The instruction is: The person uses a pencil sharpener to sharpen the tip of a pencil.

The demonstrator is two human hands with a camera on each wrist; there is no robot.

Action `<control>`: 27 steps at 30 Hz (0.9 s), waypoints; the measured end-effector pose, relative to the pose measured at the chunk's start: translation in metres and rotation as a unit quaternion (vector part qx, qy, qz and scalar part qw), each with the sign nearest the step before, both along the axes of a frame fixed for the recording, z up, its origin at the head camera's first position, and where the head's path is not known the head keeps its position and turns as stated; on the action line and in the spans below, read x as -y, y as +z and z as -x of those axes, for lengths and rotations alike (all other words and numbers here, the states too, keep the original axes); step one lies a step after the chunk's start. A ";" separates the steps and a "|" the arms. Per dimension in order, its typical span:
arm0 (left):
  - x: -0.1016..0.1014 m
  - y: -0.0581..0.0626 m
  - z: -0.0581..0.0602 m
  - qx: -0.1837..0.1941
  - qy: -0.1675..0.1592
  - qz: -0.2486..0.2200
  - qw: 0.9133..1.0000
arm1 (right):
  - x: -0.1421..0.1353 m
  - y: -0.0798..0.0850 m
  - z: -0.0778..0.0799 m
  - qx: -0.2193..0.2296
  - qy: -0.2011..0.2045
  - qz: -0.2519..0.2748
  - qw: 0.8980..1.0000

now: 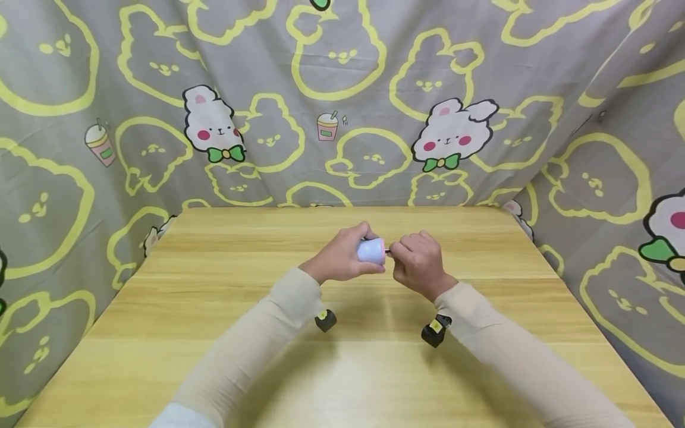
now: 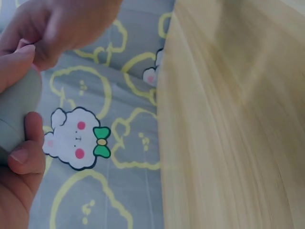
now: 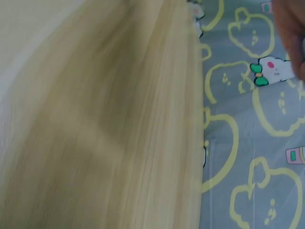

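Note:
My left hand (image 1: 342,255) holds a small pale blue, rounded cylinder (image 1: 369,252) with a pink rim, lying sideways above the table. Its thumb and fingers wrap round the body. From the pink end a thin dark stick-like piece (image 1: 388,251) runs to my right hand (image 1: 418,260), whose curled fingers pinch it; most of that piece is hidden. Seen in the left wrist view, the cylinder (image 2: 16,109) looks greyish, and the right hand (image 2: 71,24) meets its end. In the right wrist view only part of a hand (image 3: 289,36) shows at the right edge.
Beneath the hands lies a light wooden table (image 1: 257,232). A patterned grey curtain (image 1: 369,77) hangs behind it and along the sides. Black wrist cameras (image 1: 325,321) hang under both forearms, near the tabletop.

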State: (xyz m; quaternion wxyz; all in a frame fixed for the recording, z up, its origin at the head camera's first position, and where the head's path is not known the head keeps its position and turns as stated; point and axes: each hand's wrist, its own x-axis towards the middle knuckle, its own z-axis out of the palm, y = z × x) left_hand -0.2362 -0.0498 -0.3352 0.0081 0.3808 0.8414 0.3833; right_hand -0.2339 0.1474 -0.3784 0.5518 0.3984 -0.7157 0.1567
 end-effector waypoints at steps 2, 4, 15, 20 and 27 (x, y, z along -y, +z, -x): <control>0.001 -0.001 0.000 -0.027 0.003 0.001 1.000 | 0.001 0.003 -0.004 0.047 -0.006 -0.006 0.999; 0.001 -0.003 0.000 -0.061 0.002 0.000 0.998 | 0.001 0.008 -0.008 0.109 -0.006 -0.014 0.994; 0.004 -0.008 0.002 -0.103 -0.019 -0.022 0.994 | -0.005 0.065 -0.019 0.629 0.017 -0.021 0.777; 0.009 -0.002 0.005 -0.050 -0.012 -0.055 0.997 | -0.014 0.057 -0.020 0.515 0.053 -0.027 0.855; 0.012 0.005 0.003 0.012 0.002 -0.059 0.998 | -0.023 0.027 -0.006 0.081 0.011 -0.066 0.994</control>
